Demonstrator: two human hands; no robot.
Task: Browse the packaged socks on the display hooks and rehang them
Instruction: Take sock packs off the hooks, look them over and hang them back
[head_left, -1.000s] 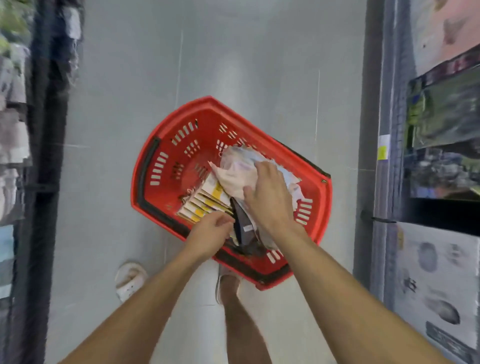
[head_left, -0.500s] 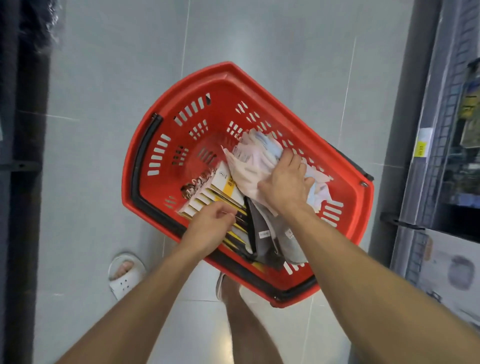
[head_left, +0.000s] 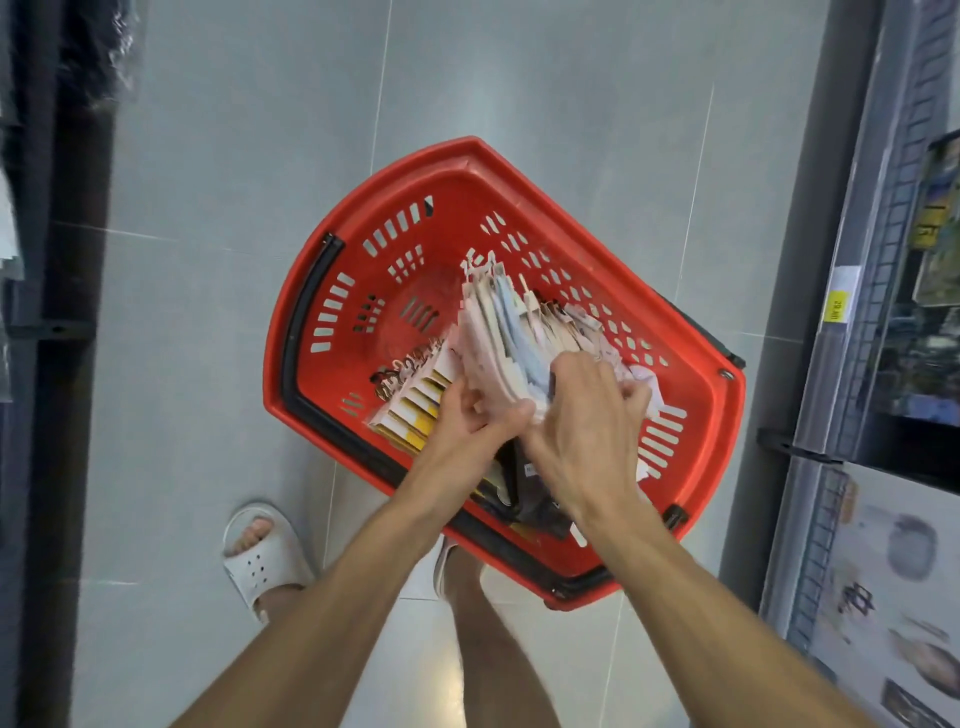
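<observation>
Head view | one red basket (head_left: 363, 244) on grey tiled floor (head_left: 234, 156) | two hands: left hand (head_left: 462, 421) and right hand (head_left: 582, 415) both clasp one fanned bundle of pastel sock packs (head_left: 498, 338) over the basket | yellow-labelled packs (head_left: 415, 405) and dark packs (head_left: 530, 493) lie inside | one white sandal (head_left: 265, 558)

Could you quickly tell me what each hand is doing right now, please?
Left hand: closed on the pastel sock packs in the red basket.
Right hand: gripping the same bundle.
</observation>
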